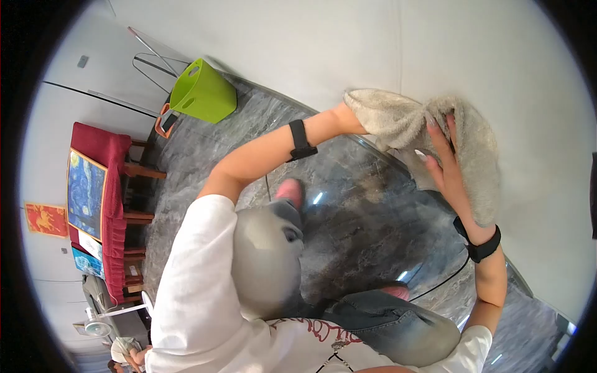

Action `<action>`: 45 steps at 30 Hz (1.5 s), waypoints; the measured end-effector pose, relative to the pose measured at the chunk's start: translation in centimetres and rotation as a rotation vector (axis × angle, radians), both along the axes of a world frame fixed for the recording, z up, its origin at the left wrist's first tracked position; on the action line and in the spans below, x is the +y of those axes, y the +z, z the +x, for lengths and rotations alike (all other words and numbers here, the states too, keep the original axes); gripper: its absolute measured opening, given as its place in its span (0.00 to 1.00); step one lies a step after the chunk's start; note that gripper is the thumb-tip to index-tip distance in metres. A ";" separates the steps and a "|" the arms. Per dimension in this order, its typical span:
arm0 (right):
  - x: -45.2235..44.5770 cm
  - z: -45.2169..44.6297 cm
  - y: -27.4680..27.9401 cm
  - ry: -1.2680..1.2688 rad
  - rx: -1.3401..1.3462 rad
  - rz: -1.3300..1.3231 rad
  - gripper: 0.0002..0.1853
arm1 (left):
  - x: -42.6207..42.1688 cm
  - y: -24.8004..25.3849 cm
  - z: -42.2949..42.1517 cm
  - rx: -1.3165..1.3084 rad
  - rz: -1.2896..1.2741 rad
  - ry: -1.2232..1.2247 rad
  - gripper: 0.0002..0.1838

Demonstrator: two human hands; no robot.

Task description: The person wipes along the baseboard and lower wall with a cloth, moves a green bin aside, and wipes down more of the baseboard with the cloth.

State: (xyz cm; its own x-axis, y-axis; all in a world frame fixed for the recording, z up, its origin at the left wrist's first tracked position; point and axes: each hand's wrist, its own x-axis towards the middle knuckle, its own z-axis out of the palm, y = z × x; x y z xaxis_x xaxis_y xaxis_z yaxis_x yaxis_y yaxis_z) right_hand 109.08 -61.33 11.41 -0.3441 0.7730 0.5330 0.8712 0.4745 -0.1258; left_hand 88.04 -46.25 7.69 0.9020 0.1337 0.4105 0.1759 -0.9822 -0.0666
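A greyish-beige cloth (479,149) lies bunched and folded against the white wall at the upper right. My left hand (353,119) reaches under the cloth's left end, where its fingers are hidden. On top of the cloth's folds rests my right hand (444,163), its fingers stretched out and apart, pointing up and left. Both wrists wear black bands.
Beside the wall on the dark marbled floor (354,217) stands a green bin (208,93). A table with a red cloth (115,211) and paintings is at the left. A dark cable (441,286) runs near my right wrist. A person (124,351) shows at the bottom left.
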 end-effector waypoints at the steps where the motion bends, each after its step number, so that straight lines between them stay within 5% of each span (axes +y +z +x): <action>1: 0.2 -0.2 -0.4 -0.008 0.015 -0.007 0.27 | 0.3 0.3 -0.3 0.019 -0.054 -0.044 0.21; 9: 3.6 -4.1 0.7 -0.084 -0.097 -0.071 0.25 | 4.6 -0.4 -4.1 0.022 -0.111 -0.088 0.19; 14: 6.3 -8.5 2.0 -0.138 -0.565 0.073 0.29 | 8.4 -1.8 -8.5 -0.152 -0.055 -0.252 0.19; 17: 8.8 -12.0 1.7 -0.162 -0.604 0.101 0.31 | 11.1 -3.6 -11.9 -0.127 -0.089 -0.205 0.19; 19: 10.3 -14.1 0.4 -0.152 -0.600 0.078 0.31 | 12.5 -4.9 -13.8 0.126 0.765 0.008 0.19; 20: 11.2 -15.1 -0.3 -0.176 -0.840 0.164 0.30 | 13.0 -5.7 -14.8 0.105 0.745 0.003 0.19; 22: 12.9 -17.5 -1.4 -0.186 -1.099 0.229 0.29 | 13.3 -7.1 -17.1 -0.379 0.465 -0.090 0.19; 24: 14.6 -20.6 -2.8 0.061 -0.312 -0.163 0.30 | 14.1 -11.0 -19.9 -0.340 0.056 0.130 0.17; 25: 15.7 -22.1 -4.2 0.050 -0.312 -0.184 0.30 | 14.1 -12.4 -20.9 -0.341 0.034 0.120 0.17; 27: 17.9 -24.4 -6.9 0.147 -0.075 -0.158 0.30 | 13.9 -14.3 -22.1 -0.429 0.552 0.396 0.18; 31: 18.4 -25.7 -9.0 0.118 -0.020 -0.256 0.30 | 13.5 -17.1 -22.8 -0.418 0.116 0.407 0.19; 33: 17.7 -24.3 -10.3 0.295 0.816 -0.693 0.30 | 13.7 -18.4 -21.7 -0.510 0.021 0.370 0.23; 34: 17.2 -23.6 -9.0 0.284 0.817 -0.695 0.30 | 13.0 -17.0 -20.7 -0.512 0.013 0.363 0.23; 36: 14.7 -21.6 -5.4 -0.102 -0.282 -0.035 0.29 | 10.3 -14.1 -18.2 -0.431 0.023 0.281 0.24; 40: 11.0 -17.1 -4.3 -0.143 -0.318 0.021 0.26 | 6.0 -10.2 -11.1 -0.735 0.139 0.202 0.22; 45: 8.9 -15.0 -4.6 -0.257 -0.325 -0.004 0.25 | 5.7 -7.7 -9.4 -0.569 0.082 0.047 0.16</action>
